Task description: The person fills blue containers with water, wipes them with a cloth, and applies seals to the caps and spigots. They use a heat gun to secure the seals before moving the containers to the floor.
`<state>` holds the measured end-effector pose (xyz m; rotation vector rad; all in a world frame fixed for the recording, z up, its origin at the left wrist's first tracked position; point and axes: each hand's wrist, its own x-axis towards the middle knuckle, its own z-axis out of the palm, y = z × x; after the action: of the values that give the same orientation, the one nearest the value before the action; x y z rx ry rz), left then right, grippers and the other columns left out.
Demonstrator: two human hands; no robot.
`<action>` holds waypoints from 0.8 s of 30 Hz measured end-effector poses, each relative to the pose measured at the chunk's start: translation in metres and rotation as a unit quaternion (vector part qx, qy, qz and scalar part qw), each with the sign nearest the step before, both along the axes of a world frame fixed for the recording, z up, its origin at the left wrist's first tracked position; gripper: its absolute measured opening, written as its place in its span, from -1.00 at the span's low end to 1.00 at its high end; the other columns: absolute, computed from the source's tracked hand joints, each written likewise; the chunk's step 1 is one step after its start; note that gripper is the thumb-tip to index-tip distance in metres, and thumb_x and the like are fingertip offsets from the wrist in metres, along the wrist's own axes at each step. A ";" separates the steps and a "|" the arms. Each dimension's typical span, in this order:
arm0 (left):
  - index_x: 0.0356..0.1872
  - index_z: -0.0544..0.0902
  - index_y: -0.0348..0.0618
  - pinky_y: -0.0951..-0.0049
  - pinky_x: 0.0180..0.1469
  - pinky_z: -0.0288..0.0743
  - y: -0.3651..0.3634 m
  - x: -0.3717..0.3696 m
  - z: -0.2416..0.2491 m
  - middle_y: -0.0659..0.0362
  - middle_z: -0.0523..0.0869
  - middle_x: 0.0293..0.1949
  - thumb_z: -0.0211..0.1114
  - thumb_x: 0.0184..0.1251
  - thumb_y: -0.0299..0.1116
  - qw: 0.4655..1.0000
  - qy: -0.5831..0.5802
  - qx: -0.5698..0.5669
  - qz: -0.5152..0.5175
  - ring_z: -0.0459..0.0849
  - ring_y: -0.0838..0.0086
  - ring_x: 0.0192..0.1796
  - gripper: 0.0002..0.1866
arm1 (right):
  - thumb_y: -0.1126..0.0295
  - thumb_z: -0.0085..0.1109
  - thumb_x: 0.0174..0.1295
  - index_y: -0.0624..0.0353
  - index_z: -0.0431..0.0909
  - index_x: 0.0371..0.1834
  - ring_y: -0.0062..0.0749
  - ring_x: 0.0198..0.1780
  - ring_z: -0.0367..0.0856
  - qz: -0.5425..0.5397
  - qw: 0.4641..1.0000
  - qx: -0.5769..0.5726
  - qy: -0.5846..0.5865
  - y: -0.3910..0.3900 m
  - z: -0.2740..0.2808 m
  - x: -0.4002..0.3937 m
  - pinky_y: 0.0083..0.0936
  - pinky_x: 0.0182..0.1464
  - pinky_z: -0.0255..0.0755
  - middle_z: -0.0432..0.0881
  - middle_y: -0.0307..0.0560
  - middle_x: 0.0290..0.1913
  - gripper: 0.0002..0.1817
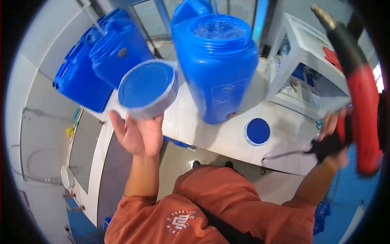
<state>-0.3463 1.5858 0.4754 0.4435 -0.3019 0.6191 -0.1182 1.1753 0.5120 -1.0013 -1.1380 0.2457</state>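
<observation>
On the left, my left hand is raised palm up, its fingers under a round blue lid with a whitish rim. At the right, my right hand is wrapped round the handle of a red and black heat gun, whose metal nozzle points up and left. Between my hands stands a large blue container with an open mouth; a stream of liquid falls into it. Another blue lid lies on the white counter, right of the container's base.
More blue containers stand at the back left, with liquid running into one. A white open-fronted cabinet holding small items is at the back right. A sink basin and taps are at the left. Black cord hangs from the heat gun across the counter.
</observation>
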 end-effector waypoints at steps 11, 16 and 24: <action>0.46 0.23 -0.04 -0.04 0.46 0.15 -0.016 0.025 0.011 0.07 0.33 0.45 -0.26 0.45 0.36 0.997 -0.010 0.050 0.062 0.29 0.13 0.46 -0.20 | 0.08 0.34 0.16 0.04 0.45 0.16 -0.39 -0.35 0.62 -0.047 0.912 -0.316 0.258 0.066 -0.041 -0.134 -0.48 -0.26 0.49 0.65 -0.17 -0.19 -0.45; 0.43 0.27 -0.08 -0.13 0.24 0.38 -0.016 0.022 0.009 0.02 0.41 0.39 -0.24 0.48 0.31 0.993 -0.016 0.098 0.067 0.42 0.07 0.35 -0.24 | 0.15 0.36 0.13 0.04 0.49 0.08 -0.42 -0.35 0.61 -0.058 0.874 -0.410 0.253 0.076 -0.032 -0.140 -0.49 -0.25 0.49 0.65 -0.19 -0.22 -0.53; 0.42 0.28 -0.16 -0.02 0.28 0.44 -0.014 0.017 0.001 0.00 0.46 0.35 -0.18 0.48 0.29 0.993 -0.011 0.099 0.065 0.53 0.12 0.28 -0.23 | 0.26 0.39 0.08 0.05 0.56 -0.06 -0.46 -0.37 0.60 -0.062 0.766 -0.592 0.241 0.087 -0.012 -0.143 -0.51 -0.23 0.50 0.64 -0.21 -0.28 -0.64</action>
<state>-0.3294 1.5716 0.4761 0.6510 -0.3580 0.7255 -0.2609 1.2628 0.5002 -1.9560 -0.3188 1.1427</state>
